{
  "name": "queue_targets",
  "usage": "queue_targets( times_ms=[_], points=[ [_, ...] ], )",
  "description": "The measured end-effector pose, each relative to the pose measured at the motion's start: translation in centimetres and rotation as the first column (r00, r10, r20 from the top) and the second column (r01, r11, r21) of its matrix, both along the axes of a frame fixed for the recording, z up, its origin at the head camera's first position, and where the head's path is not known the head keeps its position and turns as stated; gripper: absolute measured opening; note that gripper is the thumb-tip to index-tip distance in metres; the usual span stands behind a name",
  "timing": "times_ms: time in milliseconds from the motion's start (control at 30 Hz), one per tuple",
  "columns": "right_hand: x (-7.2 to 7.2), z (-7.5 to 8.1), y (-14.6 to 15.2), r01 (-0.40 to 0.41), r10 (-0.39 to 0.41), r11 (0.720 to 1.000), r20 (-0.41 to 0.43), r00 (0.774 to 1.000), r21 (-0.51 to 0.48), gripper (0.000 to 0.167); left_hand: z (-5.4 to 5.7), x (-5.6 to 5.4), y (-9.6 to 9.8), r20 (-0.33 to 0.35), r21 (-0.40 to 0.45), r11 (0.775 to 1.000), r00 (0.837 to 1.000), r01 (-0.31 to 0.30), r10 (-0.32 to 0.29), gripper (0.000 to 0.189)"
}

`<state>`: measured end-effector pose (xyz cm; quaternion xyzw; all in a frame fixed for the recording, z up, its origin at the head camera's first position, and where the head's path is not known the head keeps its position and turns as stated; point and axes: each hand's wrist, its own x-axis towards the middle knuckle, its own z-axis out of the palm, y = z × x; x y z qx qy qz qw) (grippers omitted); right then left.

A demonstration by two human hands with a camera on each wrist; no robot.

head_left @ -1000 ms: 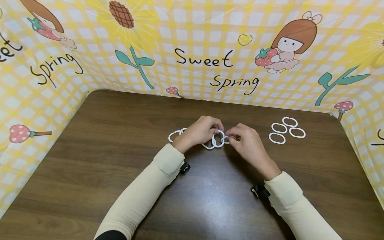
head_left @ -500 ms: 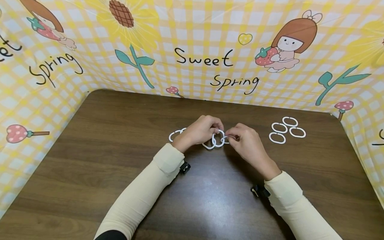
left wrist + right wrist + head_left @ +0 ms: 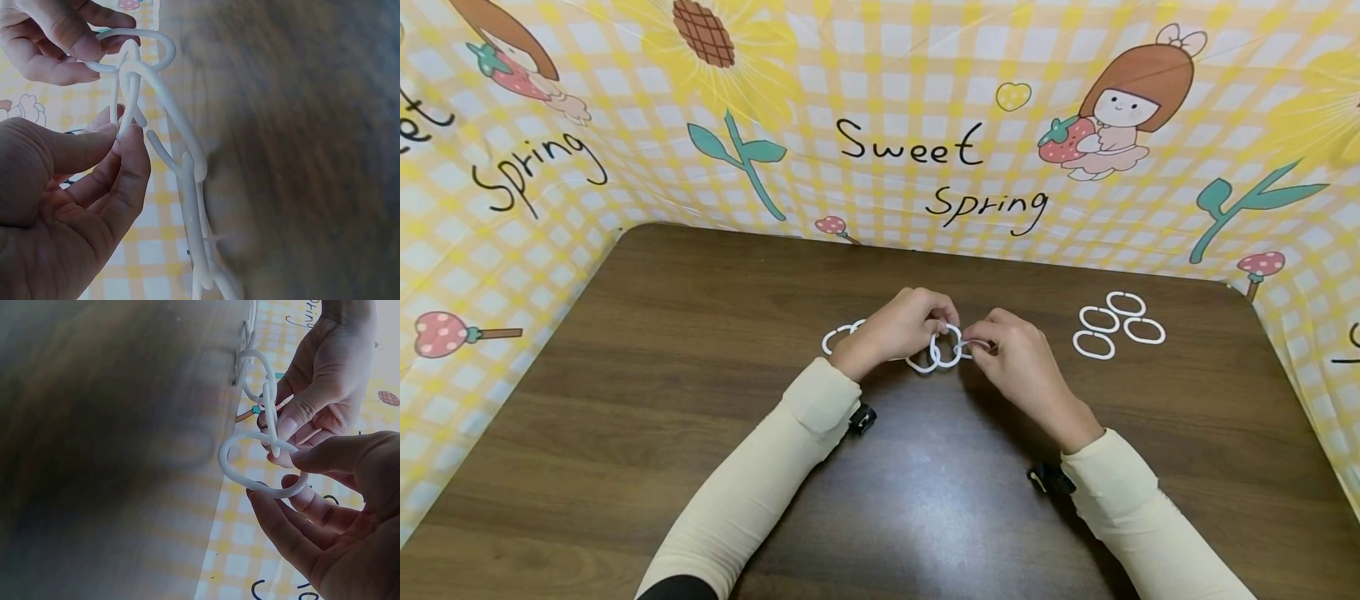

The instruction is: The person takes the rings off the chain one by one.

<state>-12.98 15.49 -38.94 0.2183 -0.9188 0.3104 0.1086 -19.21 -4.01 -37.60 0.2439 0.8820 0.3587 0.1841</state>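
My left hand (image 3: 910,323) pinches a white plastic chain link (image 3: 114,94) between thumb and fingertips, at the end of a chain. From it, more joined links (image 3: 190,212) hang down towards the table in the left wrist view. My right hand (image 3: 1018,346) grips another white oval link (image 3: 229,470) between thumb and fingers. That oval loops through the left hand's link, and both are raised off the table. In the head view, the chain's far end (image 3: 826,343) shows left of my left wrist, while the hand and wrist hide its middle.
Several loose white links (image 3: 1093,358) lie grouped on the brown wooden table (image 3: 700,417) to the right. A yellow checked cloth (image 3: 925,100) with printed pictures rises behind the table and along both sides.
Both hands stay almost where they were. The link in my right hand has turned slightly, while the loose links lie as before.
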Motion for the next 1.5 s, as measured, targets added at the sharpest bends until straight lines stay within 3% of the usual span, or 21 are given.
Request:
queue_targets(
  times_ms=[333, 667, 767, 1000, 1200, 1500],
  points=[
    [0.1, 0.1, 0.6, 0.031, -0.031, 0.999, 0.003, 1.0, -0.026, 0.013, -0.1, 0.0, 0.0, -0.022, -0.004, 1.0, 1.0, -0.003, 0.003, 0.017],
    [-0.3, 0.3, 2.4, 0.115, -0.102, 0.985, 0.097, 0.99, -0.131, 0.011, -0.2, -0.1, 0.1, -0.027, 0.0, 1.0, 1.0, -0.005, 0.006, 0.018],
    [-0.4, 0.5, 3.2, 0.152, -0.114, 0.967, 0.184, 0.976, -0.203, 0.01, -0.1, -0.1, 0.1, -0.029, -0.003, 1.0, 1.0, -0.007, 0.007, 0.018],
    [-0.3, 1.2, 6.0, 0.283, -0.16, 0.906, 0.362, 0.918, -0.315, 0.013, -0.2, -0.1, 0.1, -0.024, -0.008, 1.0, 1.0, -0.008, 0.007, 0.018],
    [-0.2, 1.4, 9.2, 0.345, -0.185, 0.866, 0.409, 0.893, -0.361, 0.018, -0.3, 0.0, 0.1, -0.025, -0.004, 1.0, 1.0, -0.003, 0.003, 0.018],
    [0.1, 1.1, 13.4, 0.439, -0.266, 0.841, 0.466, 0.844, -0.315, 0.022, -0.3, 0.0, 0.1, -0.022, 0.003, 1.0, 1.0, 0.003, -0.003, 0.018]
  ],
)
